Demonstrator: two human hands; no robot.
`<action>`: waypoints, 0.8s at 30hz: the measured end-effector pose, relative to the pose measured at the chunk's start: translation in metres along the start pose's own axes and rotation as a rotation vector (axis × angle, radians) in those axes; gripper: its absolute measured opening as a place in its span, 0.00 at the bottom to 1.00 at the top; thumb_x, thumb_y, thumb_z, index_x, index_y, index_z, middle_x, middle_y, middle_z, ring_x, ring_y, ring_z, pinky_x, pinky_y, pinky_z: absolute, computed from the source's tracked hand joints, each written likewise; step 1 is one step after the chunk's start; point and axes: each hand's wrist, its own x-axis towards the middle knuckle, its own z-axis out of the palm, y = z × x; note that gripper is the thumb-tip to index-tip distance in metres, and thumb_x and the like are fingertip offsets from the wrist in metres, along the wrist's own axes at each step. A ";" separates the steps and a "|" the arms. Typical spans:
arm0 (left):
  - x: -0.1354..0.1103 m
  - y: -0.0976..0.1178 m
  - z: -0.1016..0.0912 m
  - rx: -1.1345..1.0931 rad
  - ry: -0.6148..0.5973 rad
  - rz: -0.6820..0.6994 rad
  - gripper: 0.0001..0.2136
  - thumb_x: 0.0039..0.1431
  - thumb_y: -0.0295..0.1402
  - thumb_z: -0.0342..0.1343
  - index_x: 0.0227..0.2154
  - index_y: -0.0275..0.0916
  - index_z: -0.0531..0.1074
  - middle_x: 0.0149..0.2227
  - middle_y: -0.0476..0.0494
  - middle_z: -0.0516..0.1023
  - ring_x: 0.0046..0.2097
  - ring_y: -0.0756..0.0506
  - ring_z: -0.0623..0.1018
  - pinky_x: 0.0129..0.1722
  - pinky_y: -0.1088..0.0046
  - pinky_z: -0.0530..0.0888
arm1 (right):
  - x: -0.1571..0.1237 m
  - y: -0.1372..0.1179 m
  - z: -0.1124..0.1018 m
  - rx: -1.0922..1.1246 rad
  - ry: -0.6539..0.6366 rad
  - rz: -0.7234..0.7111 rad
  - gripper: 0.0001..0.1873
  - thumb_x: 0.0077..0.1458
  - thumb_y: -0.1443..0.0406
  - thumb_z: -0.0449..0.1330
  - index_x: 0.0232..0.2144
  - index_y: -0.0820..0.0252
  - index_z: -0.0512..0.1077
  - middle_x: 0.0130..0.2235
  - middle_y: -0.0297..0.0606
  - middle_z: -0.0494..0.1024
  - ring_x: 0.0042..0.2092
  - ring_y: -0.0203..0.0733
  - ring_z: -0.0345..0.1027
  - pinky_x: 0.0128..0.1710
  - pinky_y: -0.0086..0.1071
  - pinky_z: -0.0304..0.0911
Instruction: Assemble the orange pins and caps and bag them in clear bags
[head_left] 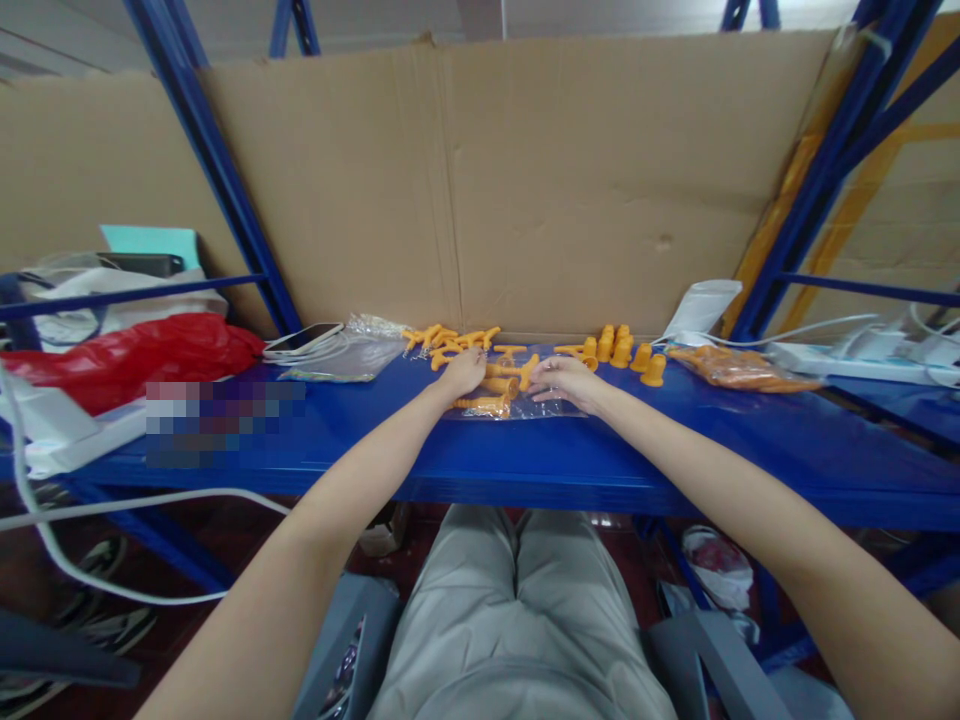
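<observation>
On the blue shelf (375, 440) lies a small clear plastic bag (517, 405) holding several orange plastic parts. My left hand (463, 372) rests over orange parts at the bag's left end, fingers curled down; what it grips is hidden. My right hand (566, 380) lies on the bag's right side, fingers bent and pressing the plastic. Behind them sits a loose pile of orange T-shaped parts (448, 342), and to the right a group of orange caps (622, 350) stands upright.
A filled bag of orange parts (739, 370) lies at the right. A phone (304, 338) and clear bags (352, 355) sit at the left, beside a red bag (127, 360). White cables and a power strip (862, 362) are at far right. Cardboard (525, 180) backs the shelf.
</observation>
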 end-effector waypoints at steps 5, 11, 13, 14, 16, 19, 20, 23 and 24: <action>-0.002 0.004 -0.001 -0.004 -0.015 0.044 0.15 0.67 0.27 0.41 0.43 0.32 0.74 0.50 0.33 0.80 0.53 0.40 0.78 0.55 0.66 0.70 | 0.008 0.007 -0.002 -0.001 0.087 -0.001 0.17 0.47 0.79 0.67 0.33 0.59 0.65 0.29 0.32 0.78 0.28 0.34 0.74 0.31 0.30 0.76; -0.004 0.006 -0.002 -0.005 -0.047 0.023 0.14 0.67 0.28 0.42 0.43 0.33 0.74 0.50 0.33 0.80 0.54 0.41 0.77 0.56 0.67 0.69 | 0.008 0.016 0.006 -0.091 0.170 -0.111 0.27 0.37 0.83 0.67 0.37 0.58 0.64 0.45 0.34 0.75 0.31 0.30 0.72 0.28 0.27 0.75; -0.004 0.007 -0.002 -0.015 -0.050 0.021 0.14 0.67 0.28 0.42 0.43 0.32 0.73 0.51 0.31 0.79 0.54 0.40 0.77 0.56 0.66 0.69 | 0.005 0.014 0.010 -0.118 0.186 -0.105 0.27 0.39 0.83 0.67 0.37 0.57 0.63 0.41 0.32 0.75 0.28 0.29 0.71 0.25 0.25 0.73; -0.005 0.008 -0.002 -0.020 -0.051 0.025 0.15 0.68 0.28 0.42 0.43 0.32 0.74 0.51 0.31 0.79 0.54 0.39 0.77 0.56 0.65 0.69 | 0.004 0.012 0.011 -0.133 0.188 -0.095 0.27 0.40 0.83 0.66 0.37 0.57 0.62 0.37 0.29 0.75 0.26 0.29 0.70 0.23 0.24 0.71; -0.005 0.008 -0.002 -0.029 -0.052 0.034 0.15 0.68 0.29 0.42 0.43 0.32 0.74 0.51 0.32 0.79 0.55 0.39 0.77 0.56 0.65 0.69 | 0.002 0.010 0.012 -0.179 0.175 -0.076 0.25 0.43 0.82 0.66 0.36 0.56 0.61 0.28 0.24 0.72 0.22 0.29 0.67 0.19 0.22 0.67; -0.005 0.008 -0.001 -0.032 -0.048 0.037 0.15 0.68 0.29 0.42 0.42 0.32 0.74 0.51 0.33 0.79 0.55 0.40 0.77 0.57 0.65 0.69 | 0.003 0.009 0.011 -0.259 0.135 -0.056 0.20 0.48 0.80 0.64 0.31 0.56 0.60 0.18 0.21 0.67 0.17 0.28 0.60 0.14 0.20 0.58; -0.005 0.008 0.000 -0.029 -0.046 0.041 0.15 0.68 0.29 0.42 0.42 0.33 0.74 0.51 0.33 0.79 0.55 0.40 0.77 0.57 0.66 0.69 | 0.004 0.010 0.010 -0.283 0.119 -0.061 0.18 0.49 0.79 0.64 0.28 0.57 0.60 0.17 0.21 0.66 0.16 0.28 0.58 0.13 0.20 0.55; -0.003 0.006 0.001 -0.020 -0.035 0.068 0.15 0.68 0.29 0.41 0.42 0.33 0.74 0.50 0.34 0.80 0.54 0.41 0.77 0.57 0.66 0.69 | 0.006 0.013 0.007 -0.334 0.060 -0.119 0.15 0.49 0.78 0.64 0.23 0.59 0.63 0.15 0.24 0.66 0.15 0.26 0.55 0.13 0.20 0.50; -0.003 0.006 0.001 -0.019 -0.031 0.075 0.15 0.68 0.29 0.41 0.42 0.34 0.74 0.50 0.35 0.80 0.54 0.41 0.77 0.57 0.66 0.69 | 0.006 0.014 0.006 -0.345 0.035 -0.140 0.14 0.49 0.77 0.64 0.22 0.60 0.65 0.16 0.24 0.67 0.15 0.26 0.55 0.14 0.20 0.50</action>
